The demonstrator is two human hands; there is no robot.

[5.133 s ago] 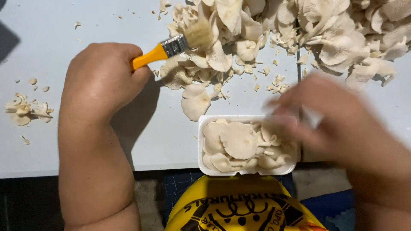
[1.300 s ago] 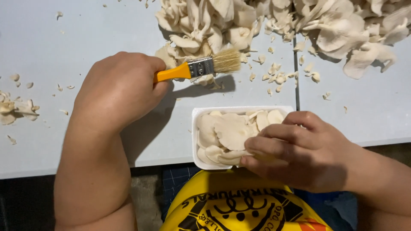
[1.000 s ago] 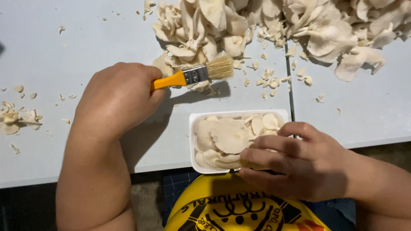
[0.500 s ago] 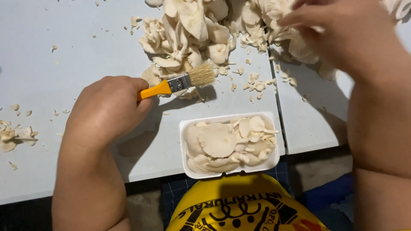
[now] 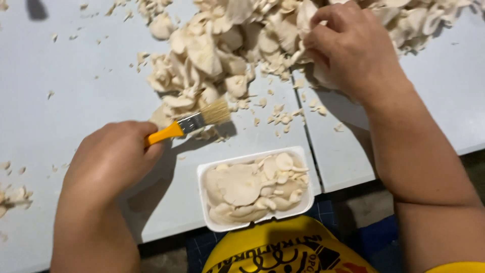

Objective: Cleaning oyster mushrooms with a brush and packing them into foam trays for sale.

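Left hand (image 5: 108, 162) grips the brush (image 5: 189, 124), bristles toward two o'clock. Right hand (image 5: 348, 45) clutches mushrooms (image 5: 212, 50) at twelve; tray (image 5: 255, 188) sits at six.

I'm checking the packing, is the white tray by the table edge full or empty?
Full: the white tray holds pale mushroom pieces heaped to its rim, covering its bottom.

Your left hand (image 5: 108, 164) and right hand (image 5: 353, 48) are bare, no gloves, forearms uncovered. You're wearing a yellow shirt (image 5: 283, 250) with black print. Yellow sleeve edge at lower right.
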